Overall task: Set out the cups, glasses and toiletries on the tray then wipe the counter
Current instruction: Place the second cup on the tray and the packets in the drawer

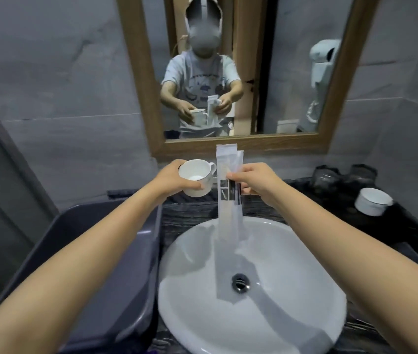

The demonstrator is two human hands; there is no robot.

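My left hand (174, 178) grips a white cup with a handle (195, 176), held upright above the back of the counter. Just to its right, my right hand (255, 181) pinches long white toiletry packets (228, 169), which stand upright above the sink. A second white cup (371, 201) rests tilted on the dark counter (330, 208) at the right. Two dark glasses (326, 176) stand behind that cup by the wall.
A white round sink (292, 302) with a metal drain fills the lower middle. A dark grey bin or tub (115, 251) stands to its left. A wood-framed mirror (241, 144) hangs on the grey wall and reflects a wall hair dryer.
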